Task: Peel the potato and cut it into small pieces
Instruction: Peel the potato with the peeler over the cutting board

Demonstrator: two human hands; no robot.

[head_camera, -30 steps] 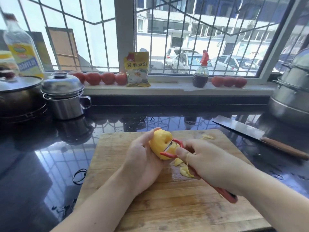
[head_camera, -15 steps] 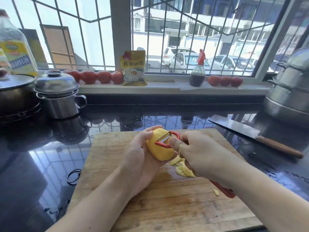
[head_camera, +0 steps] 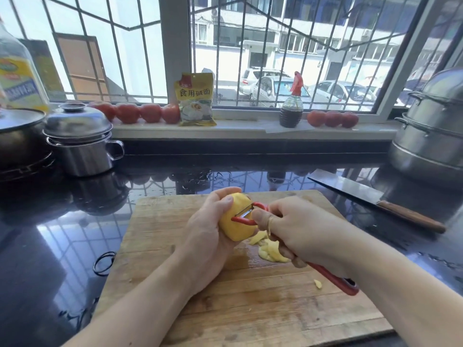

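So far I judge peeling nearly done and cutting not begun: my left hand grips the mostly bare yellow potato above the cutting board, my right hand clasps the peeler against it, peels lie beneath, and the knife rests untouched on the counter.

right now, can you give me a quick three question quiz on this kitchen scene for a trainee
1. True or false: the left hand holds the potato.
2. What does the right hand hold? A) knife B) peeler C) spoon
3. Fill in: the knife lies on the ___ beside the cutting board.

Key:
1. True
2. B, the red peeler, its blade against the potato
3. counter
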